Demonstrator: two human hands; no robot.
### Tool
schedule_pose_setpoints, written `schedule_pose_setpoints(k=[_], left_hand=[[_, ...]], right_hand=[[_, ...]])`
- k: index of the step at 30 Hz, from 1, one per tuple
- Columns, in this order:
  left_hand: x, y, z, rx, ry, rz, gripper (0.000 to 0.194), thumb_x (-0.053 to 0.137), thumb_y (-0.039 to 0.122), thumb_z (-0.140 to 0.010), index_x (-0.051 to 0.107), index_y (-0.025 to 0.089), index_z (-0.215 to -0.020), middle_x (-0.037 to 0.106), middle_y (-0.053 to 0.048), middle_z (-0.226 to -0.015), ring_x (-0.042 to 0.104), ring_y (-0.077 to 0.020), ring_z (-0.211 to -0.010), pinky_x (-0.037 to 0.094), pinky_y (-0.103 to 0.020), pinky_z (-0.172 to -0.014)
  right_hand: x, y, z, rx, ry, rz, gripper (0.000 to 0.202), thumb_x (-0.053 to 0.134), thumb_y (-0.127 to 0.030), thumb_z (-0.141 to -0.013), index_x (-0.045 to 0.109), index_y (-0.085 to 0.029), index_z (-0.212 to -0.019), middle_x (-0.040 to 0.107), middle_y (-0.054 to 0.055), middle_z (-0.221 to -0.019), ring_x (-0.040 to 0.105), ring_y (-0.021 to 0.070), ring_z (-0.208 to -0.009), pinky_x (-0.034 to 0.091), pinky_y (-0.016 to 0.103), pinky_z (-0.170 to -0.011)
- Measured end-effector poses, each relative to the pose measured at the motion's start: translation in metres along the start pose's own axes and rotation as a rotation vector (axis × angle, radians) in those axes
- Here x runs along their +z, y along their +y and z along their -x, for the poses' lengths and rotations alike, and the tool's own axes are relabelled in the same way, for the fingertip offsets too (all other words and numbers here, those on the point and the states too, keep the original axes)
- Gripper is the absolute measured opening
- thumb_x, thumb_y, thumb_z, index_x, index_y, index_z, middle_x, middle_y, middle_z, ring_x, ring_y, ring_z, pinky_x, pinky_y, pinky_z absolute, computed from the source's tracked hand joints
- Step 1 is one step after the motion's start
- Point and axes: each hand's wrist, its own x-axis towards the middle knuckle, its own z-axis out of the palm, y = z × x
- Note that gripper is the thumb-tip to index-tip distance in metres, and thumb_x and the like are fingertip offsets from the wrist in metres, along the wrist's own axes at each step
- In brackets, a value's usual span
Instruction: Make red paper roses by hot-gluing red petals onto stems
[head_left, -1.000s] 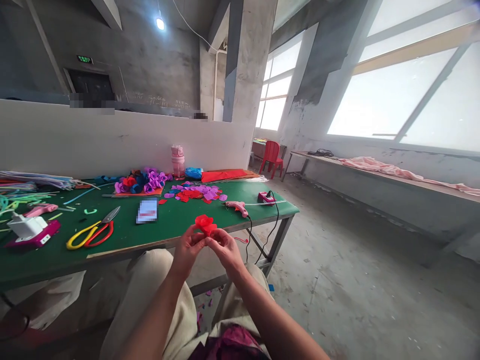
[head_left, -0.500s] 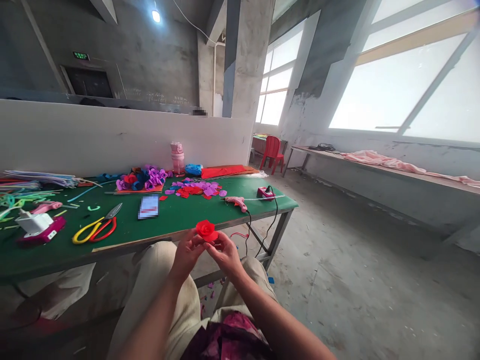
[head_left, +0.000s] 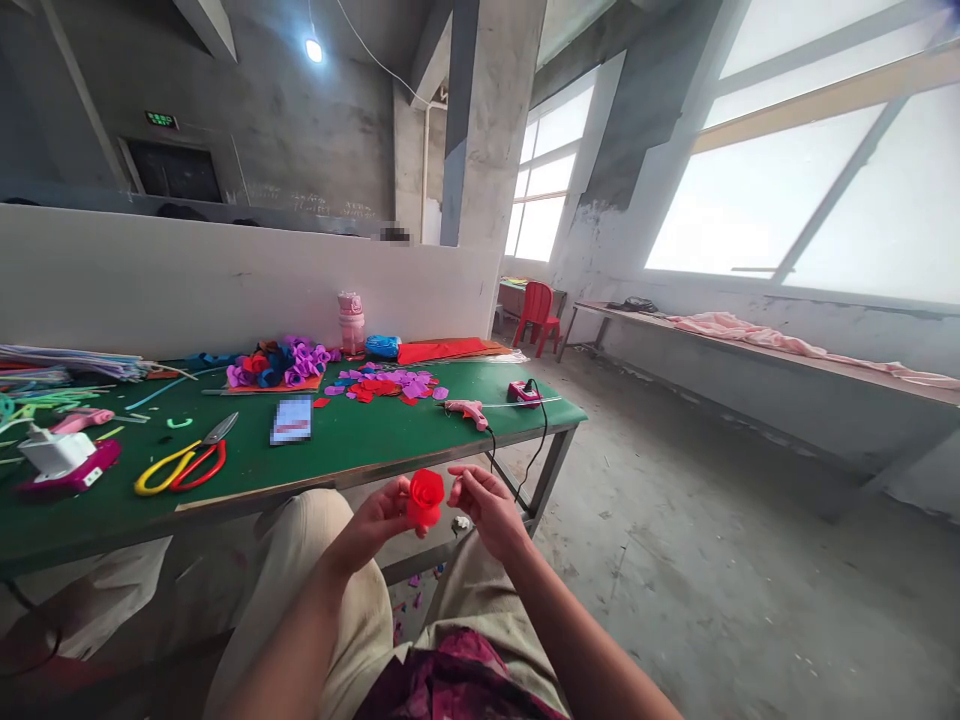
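Note:
A red artificial flower [head_left: 426, 494] with layered petals is above my lap, just off the table's front edge. My left hand [head_left: 379, 522] grips it from the left, thumb and fingers closed at its lower part. On the flower's other side, a small gap away, is my right hand [head_left: 487, 505]. Its fingers are curled with thumb and forefinger close together; whether something small is between them I cannot make out. Past my hands, loose purple and red petals [head_left: 397, 385] are heaped on the green table [head_left: 360, 440]. A pink glue gun [head_left: 468, 412] lies near the table's right end.
Yellow-and-red-handled scissors [head_left: 187, 466], a phone [head_left: 291, 420] and a power strip [head_left: 71, 472] are at left and centre. Finished-looking purple flowers [head_left: 300, 360], a pink bottle [head_left: 351, 325] and red sheets [head_left: 442, 351] stand or lie along the back. A black cord [head_left: 541, 440] hangs off the right end.
My right hand has come away from the flower and moved slightly right. The flower, kept in my left hand, is lower and tipped differently. The view has shifted a little.

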Motion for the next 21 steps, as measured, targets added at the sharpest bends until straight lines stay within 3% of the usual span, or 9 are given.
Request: schedule_pose_setpoints(k=[3, 6, 14, 21], left_hand=[[-0.001, -0.003, 0.001, -0.072, -0.062, 0.025, 0.024, 0.077, 0.033, -0.065, 0.064, 0.017, -0.078, 0.068, -0.007, -0.071, 0.061, -0.0183, -0.061, 0.047, -0.030, -0.061], [-0.004, -0.005, 0.002, -0.130, -0.117, 0.034, 0.020, 0.078, 0.027, -0.064, 0.065, 0.018, -0.074, 0.067, -0.006, -0.073, 0.062, -0.0184, -0.066, 0.046, -0.028, -0.062], [-0.015, -0.009, 0.000, -0.140, -0.238, -0.003, 0.013, 0.074, 0.020, -0.070, 0.064, 0.015, -0.074, 0.066, -0.003, -0.069, 0.058, -0.0135, -0.064, 0.043, -0.023, -0.061], [-0.022, -0.015, 0.000, -0.118, -0.250, 0.023, 0.011, 0.073, 0.016, -0.070, 0.063, 0.014, -0.075, 0.065, -0.002, -0.070, 0.058, -0.0128, -0.064, 0.043, -0.023, -0.061]], right_hand=[[-0.003, -0.012, 0.010, 0.065, -0.102, -0.004, 0.047, 0.054, -0.058, -0.080, 0.070, -0.016, -0.094, 0.064, 0.004, -0.073, 0.056, 0.0111, -0.058, 0.046, 0.027, -0.062], [0.000, -0.025, 0.021, 0.009, -0.156, 0.165, 0.042, 0.059, -0.054, -0.078, 0.072, -0.016, -0.090, 0.065, 0.003, -0.072, 0.057, 0.0116, -0.062, 0.045, 0.026, -0.065], [0.009, -0.038, 0.031, 0.002, -0.226, 0.394, 0.042, 0.068, -0.052, -0.070, 0.073, -0.014, -0.085, 0.071, 0.006, -0.077, 0.063, 0.0171, -0.070, 0.046, 0.027, -0.065], [0.010, -0.029, 0.030, 0.074, -0.247, 0.264, 0.039, 0.067, -0.052, -0.072, 0.072, -0.014, -0.077, 0.066, 0.003, -0.067, 0.057, 0.0138, -0.064, 0.042, 0.025, -0.062]])
